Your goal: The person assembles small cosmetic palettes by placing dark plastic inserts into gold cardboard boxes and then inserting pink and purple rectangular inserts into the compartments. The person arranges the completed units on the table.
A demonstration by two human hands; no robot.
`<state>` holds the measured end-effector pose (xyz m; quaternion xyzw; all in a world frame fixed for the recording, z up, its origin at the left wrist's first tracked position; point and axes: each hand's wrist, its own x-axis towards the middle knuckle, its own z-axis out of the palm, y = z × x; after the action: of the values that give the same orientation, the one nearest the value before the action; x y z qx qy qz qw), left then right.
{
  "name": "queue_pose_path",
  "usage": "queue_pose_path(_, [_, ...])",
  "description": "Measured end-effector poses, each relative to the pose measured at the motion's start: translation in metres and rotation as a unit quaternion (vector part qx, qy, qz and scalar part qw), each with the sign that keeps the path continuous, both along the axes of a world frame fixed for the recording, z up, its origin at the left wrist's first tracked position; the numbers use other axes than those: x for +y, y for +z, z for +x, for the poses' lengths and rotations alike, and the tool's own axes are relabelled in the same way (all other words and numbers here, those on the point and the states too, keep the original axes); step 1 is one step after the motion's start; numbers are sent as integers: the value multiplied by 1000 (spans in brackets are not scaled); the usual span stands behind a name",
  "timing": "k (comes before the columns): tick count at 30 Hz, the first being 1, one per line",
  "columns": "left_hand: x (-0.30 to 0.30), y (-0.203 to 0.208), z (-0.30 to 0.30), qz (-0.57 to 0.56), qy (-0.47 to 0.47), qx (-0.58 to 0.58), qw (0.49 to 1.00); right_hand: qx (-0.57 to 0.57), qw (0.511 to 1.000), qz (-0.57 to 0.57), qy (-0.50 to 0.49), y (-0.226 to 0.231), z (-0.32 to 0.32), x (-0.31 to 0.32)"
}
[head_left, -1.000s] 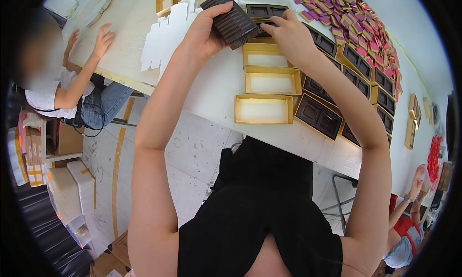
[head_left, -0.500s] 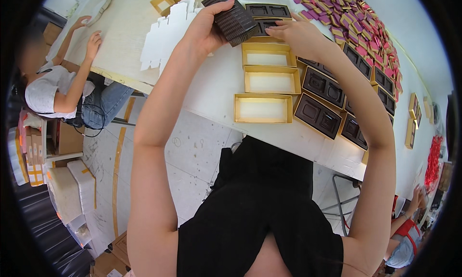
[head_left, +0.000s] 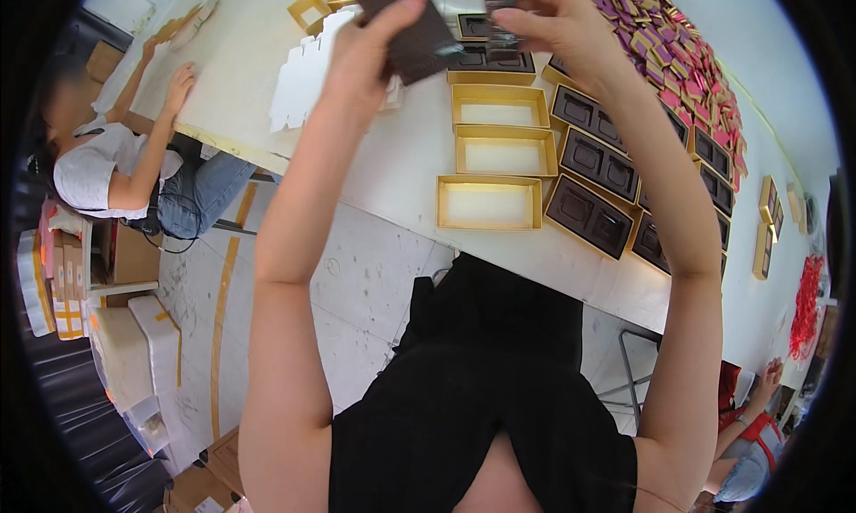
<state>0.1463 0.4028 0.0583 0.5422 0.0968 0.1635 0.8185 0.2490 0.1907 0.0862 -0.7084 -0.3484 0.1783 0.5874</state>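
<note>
My left hand (head_left: 364,54) grips a stack of dark brown plastic tray inserts (head_left: 415,39) above the far part of the table, its thumb lying across the top. Just to the right, my right hand (head_left: 563,30) pinches a dark brown tray insert (head_left: 501,14) held on edge, apart from the stack and blurred. Whether it is one insert or a few together, I cannot tell. Below my hands stands a column of gold-rimmed boxes; the nearest gold box (head_left: 489,223) has a bare white bottom. To its right, a filled box's dark insert (head_left: 588,216) shows two recesses.
Flat white card pieces (head_left: 299,83) lie left of my left hand. Beyond my right arm spreads a heap of small purple, pink and gold pieces (head_left: 682,58). A co-worker (head_left: 111,170) sits at the table's left; another person (head_left: 749,433) is at the lower right.
My right hand has come up from the filled boxes toward the stack and now holds a dark insert. The stack in my left hand has tilted and shifted slightly left.
</note>
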Motion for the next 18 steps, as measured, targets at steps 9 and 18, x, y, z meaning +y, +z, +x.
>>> queue_pose_path(9, [7,-5,-26,-96,-119,160,975,-464,803,-373,8,-17,-52,-19])
queue_pose_path(18, [-14,-5,-34,-127,-58,152,978,-433,855,-282,40,-59,-38,-10])
